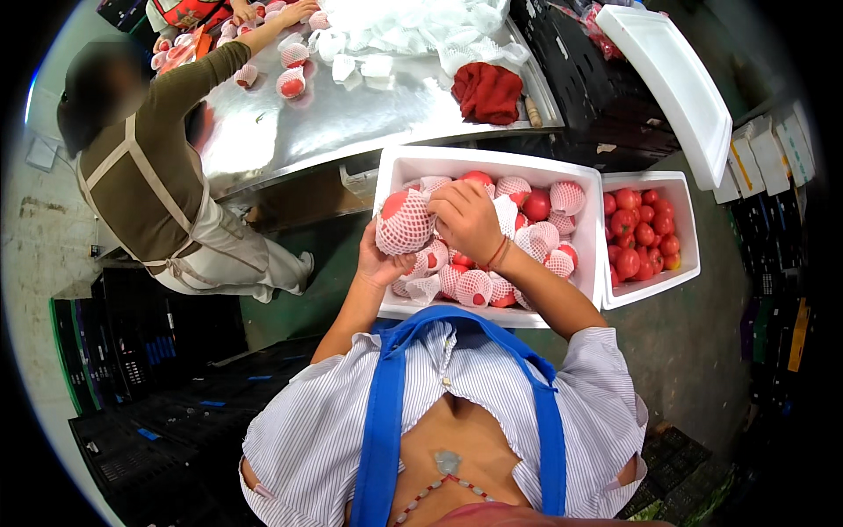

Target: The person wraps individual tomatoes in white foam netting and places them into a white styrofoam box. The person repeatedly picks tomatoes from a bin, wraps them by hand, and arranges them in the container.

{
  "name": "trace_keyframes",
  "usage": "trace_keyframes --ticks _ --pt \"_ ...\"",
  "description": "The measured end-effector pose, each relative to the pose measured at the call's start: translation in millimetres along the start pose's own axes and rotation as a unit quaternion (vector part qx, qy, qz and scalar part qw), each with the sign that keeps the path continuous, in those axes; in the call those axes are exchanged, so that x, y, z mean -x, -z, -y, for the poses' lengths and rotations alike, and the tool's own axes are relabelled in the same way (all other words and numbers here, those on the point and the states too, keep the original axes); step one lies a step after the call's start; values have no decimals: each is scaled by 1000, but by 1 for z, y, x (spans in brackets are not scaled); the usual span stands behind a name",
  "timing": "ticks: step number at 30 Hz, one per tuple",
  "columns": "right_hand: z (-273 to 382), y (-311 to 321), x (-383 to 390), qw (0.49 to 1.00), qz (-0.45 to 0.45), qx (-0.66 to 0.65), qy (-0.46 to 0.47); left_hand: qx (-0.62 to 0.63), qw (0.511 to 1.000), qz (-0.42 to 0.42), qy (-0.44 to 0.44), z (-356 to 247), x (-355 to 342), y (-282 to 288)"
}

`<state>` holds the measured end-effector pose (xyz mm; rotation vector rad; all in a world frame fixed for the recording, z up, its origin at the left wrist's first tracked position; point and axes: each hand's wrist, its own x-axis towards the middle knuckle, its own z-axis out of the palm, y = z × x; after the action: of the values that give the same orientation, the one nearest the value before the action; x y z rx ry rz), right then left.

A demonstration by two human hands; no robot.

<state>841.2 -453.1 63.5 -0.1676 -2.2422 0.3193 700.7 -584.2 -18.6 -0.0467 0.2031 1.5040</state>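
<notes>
My left hand (379, 262) cups a round red fruit (406, 224) that sits inside a white foam net sleeve. At the fruit's right side, the bent fingers of my right hand (467, 215) pinch together at the edge of the sleeve. Both hands are above the left part of a white foam box (575, 297). Inside that box lie many red fruits, most in foam net sleeves, such as the netted fruit (474, 287) below my hands. A few, like the bare fruit (536, 205), show smooth red skin.
Touching on the right, a second foam box (694, 255) holds bare red fruits. A white foam lid (680, 79) leans behind it. Ahead, a metal table (307, 132) carries foam nets (421, 35) and a red cloth (486, 93). Another person (145, 167) reaches over it at left.
</notes>
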Motion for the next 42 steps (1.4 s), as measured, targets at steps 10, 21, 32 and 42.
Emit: trace_keyframes --ticks 10,21,32,42 --pt "13 -26 38 972 32 -164 -163 36 993 -29 -106 -4 -12 -33" --pt "-2 -45 60 753 4 -494 -434 -594 771 -132 -185 9 -21 -42" --pt "-8 -60 72 732 22 -434 -524 -376 901 -217 -27 0 -31 -7" --pt "-31 -21 110 694 82 -410 -586 -51 977 -193 -81 -123 -55 2"
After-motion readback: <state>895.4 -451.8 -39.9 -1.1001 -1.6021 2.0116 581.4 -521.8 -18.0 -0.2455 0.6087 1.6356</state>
